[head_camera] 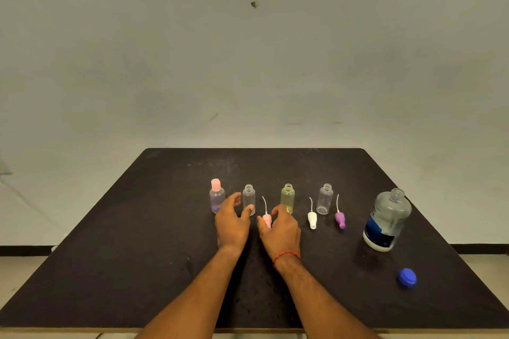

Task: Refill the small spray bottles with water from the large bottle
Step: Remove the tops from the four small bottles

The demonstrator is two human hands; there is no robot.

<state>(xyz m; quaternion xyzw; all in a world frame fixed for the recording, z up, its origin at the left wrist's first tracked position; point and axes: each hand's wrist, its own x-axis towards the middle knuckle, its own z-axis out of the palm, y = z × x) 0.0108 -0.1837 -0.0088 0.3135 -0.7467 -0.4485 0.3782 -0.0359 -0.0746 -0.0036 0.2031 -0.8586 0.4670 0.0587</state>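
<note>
Several small bottles stand in a row on the black table (154, 256): a purple bottle with a pink cap (216, 197), an open clear bottle (249, 198), an open yellow bottle (287, 197) and another open clear bottle (325, 198). My left hand (232, 221) is open, fingers spread beside the first clear bottle, one fingertip touching it. My right hand (281, 230) pinches the pink spray head (266, 219), its tube pointing up. A white spray head (312, 219) and a purple spray head (340, 217) lie further right. The large water bottle (387, 221) stands uncapped at the right.
A blue cap (407, 277) lies near the table's front right, in front of the large bottle. A plain wall rises behind the table. The table's front edge runs just below my forearms.
</note>
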